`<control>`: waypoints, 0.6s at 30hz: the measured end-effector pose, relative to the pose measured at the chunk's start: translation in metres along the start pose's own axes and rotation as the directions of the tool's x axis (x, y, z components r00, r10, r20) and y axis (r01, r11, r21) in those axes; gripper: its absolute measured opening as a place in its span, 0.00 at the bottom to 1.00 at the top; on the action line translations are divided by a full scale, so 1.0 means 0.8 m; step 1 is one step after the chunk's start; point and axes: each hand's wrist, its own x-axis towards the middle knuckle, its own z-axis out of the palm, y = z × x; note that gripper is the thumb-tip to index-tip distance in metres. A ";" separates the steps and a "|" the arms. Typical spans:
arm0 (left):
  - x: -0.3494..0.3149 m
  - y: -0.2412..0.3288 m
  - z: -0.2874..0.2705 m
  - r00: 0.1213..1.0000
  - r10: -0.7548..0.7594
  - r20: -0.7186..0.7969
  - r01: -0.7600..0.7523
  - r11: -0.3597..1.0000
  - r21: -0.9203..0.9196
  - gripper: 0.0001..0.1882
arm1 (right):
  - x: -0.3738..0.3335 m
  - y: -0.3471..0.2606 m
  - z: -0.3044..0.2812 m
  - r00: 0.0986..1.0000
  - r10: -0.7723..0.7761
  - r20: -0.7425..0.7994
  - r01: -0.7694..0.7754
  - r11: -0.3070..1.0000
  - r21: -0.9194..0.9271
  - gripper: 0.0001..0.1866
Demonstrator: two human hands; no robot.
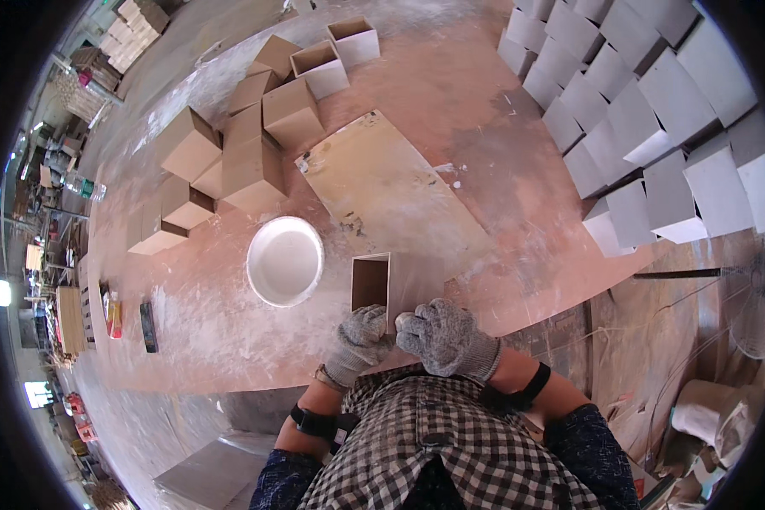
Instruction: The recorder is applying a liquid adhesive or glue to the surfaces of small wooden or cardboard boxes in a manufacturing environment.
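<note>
In front of me an open-ended wooden box (415, 279) lies on its side, its dark opening facing left. My left hand (361, 342), in a grey knitted glove, is closed on the near edge of that opening. My right hand (447, 340), gloved alike, is curled against the box's near side, close to the left hand. What its fingers hold, if anything, is hidden. A thin stained board (382, 170) lies flat just beyond the box. To the left stands a round white tub (286, 261) with a pale coating inside.
Several brown boxes (251, 166) sit at the far left of the table (204, 340). White boxes (646, 127) are stacked at the far right. A dark narrow block (149, 327) lies at the left, beside a red-and-yellow item (112, 314). A fan (752, 319) stands at the right.
</note>
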 end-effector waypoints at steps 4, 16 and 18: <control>-0.003 0.000 0.001 0.997 0.070 -0.029 -0.073 0.989 -0.129 0.17 | 0.029 0.039 0.008 0.991 0.038 -0.130 -0.044 0.998 -0.045 0.08; 0.005 0.008 -0.003 0.993 0.120 -0.021 -0.122 0.980 -0.154 0.17 | 0.025 0.015 0.005 0.993 -0.026 -0.114 0.029 0.999 0.032 0.13; -0.002 -0.005 0.009 0.990 0.120 -0.080 -0.134 0.970 -0.204 0.14 | 0.045 0.061 0.018 0.979 0.108 -0.175 -0.095 0.992 0.081 0.14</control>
